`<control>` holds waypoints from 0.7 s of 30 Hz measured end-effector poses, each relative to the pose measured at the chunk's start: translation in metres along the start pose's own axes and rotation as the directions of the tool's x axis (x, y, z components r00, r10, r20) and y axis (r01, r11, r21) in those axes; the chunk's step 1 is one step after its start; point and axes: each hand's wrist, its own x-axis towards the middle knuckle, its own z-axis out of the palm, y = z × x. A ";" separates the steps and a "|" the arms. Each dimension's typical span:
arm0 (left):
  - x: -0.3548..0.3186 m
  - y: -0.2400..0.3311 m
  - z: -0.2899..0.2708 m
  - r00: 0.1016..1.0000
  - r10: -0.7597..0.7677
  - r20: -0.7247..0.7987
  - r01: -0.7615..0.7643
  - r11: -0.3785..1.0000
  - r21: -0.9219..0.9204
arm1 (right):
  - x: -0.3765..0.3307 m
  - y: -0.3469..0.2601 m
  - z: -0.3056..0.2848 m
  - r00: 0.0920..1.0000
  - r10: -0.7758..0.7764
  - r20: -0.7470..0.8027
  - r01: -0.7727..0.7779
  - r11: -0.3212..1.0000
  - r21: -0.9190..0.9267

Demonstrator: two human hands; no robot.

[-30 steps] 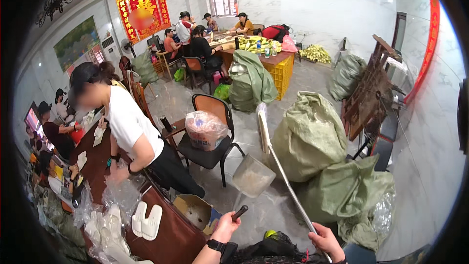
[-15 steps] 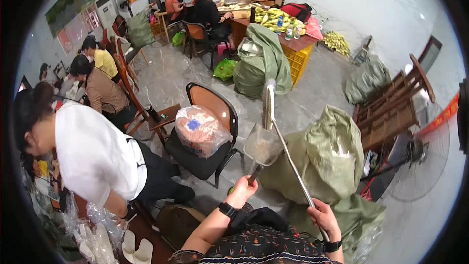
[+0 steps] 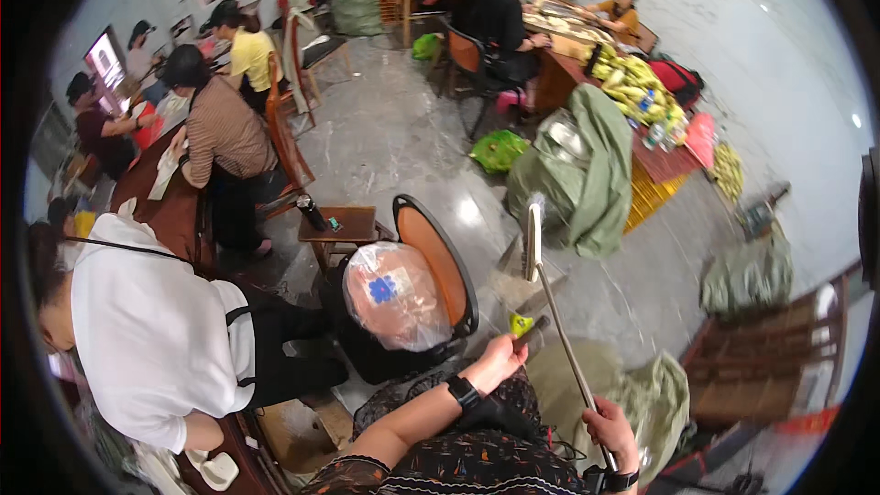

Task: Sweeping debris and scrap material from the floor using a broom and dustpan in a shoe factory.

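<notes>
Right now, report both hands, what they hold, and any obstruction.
Right hand gripping long grey metal pole with white broom head. Left hand closed around short dark handle. Bulky green woven sack beyond broom head, possibly obstructing.

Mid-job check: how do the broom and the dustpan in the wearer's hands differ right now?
Handle: the broom has a slim metallic pole; the dustpan shows a thicker, dark grip.
Head: the broom's is narrow and white; the dustpan's pan is broader and looks see-through.
Hand: the broom is in the right hand, the dustpan in the left hand.
Shared: both are gripped in front of the person.
</notes>
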 end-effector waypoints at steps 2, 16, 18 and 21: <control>0.059 0.013 -0.012 0.994 0.059 0.091 -0.057 0.998 -0.034 | 0.070 -0.020 -0.020 0.997 0.015 0.074 -0.007 0.994 -0.107; 0.226 0.126 0.162 0.911 0.310 -0.270 -0.395 0.845 -0.361 | 0.401 -0.269 -0.140 0.832 0.124 0.540 -0.112 0.992 -0.054; 0.238 0.147 0.172 0.877 0.383 -0.290 -0.471 0.801 -0.370 | 0.432 -0.297 -0.136 0.778 0.093 0.621 -0.123 0.992 0.006; 0.249 0.185 0.181 0.830 0.488 -0.270 -0.555 0.680 -0.479 | 0.472 -0.346 -0.113 0.735 0.079 0.674 -0.175 0.982 0.075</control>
